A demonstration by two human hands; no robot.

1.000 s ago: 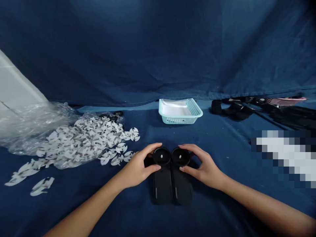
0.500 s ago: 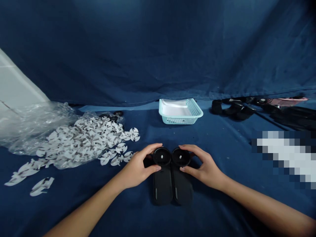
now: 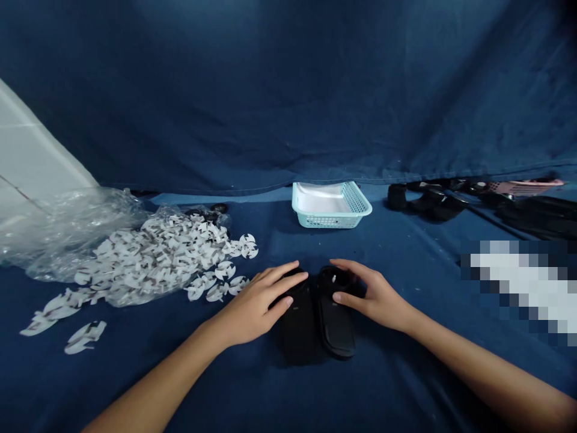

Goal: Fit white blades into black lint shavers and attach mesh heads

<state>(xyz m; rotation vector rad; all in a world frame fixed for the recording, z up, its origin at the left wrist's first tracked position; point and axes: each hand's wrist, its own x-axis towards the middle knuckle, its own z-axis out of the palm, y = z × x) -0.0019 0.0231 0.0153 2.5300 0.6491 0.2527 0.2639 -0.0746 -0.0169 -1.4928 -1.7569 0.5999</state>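
Note:
Two long black plastic pieces lie side by side on the blue cloth in front of me. The left black piece (image 3: 297,331) has its far end partly covered by my left hand (image 3: 259,304), whose fingers are stretched out and apart over it. Around the far end of the right black piece (image 3: 336,328) curl the thumb and fingers of my right hand (image 3: 381,294). That piece is tilted, and a small white peg (image 3: 333,278) shows in its rounded end. The left piece's rounded end is mostly hidden by my fingers.
A heap of white slotted plastic discs (image 3: 153,258) spills from a clear plastic bag (image 3: 67,228) on the left. Farther back stands a light blue basket (image 3: 331,221) with a white lining. Black parts (image 3: 428,201) and a pink basket (image 3: 525,187) sit at the back right.
My left fingers have loosened from the left piece's round end and spread over it. The right piece has tilted in my right hand and parted slightly from the left one.

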